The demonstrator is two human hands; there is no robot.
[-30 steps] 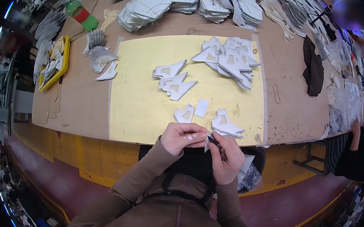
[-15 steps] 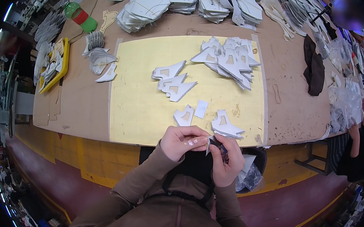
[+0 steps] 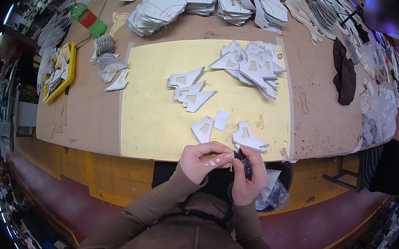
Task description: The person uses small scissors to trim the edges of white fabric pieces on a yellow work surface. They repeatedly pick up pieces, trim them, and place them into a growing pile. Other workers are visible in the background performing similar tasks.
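Brown-covered worktable [image 3: 89,123], flat yellow sheet [image 3: 151,129] on top. At the near edge: left hand [image 3: 201,160] pinches small whitish piece [image 3: 231,166], right hand [image 3: 252,180] clamped around small dark tool [image 3: 247,168] just beside it. White cut-out panels [image 3: 250,140] lie beyond.

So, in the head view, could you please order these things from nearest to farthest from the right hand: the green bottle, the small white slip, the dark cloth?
Starting at the right hand:
1. Small white slip: just ahead, slightly left.
2. Dark cloth: farther ahead, off to the right.
3. Green bottle: farthest, ahead and well to the left.
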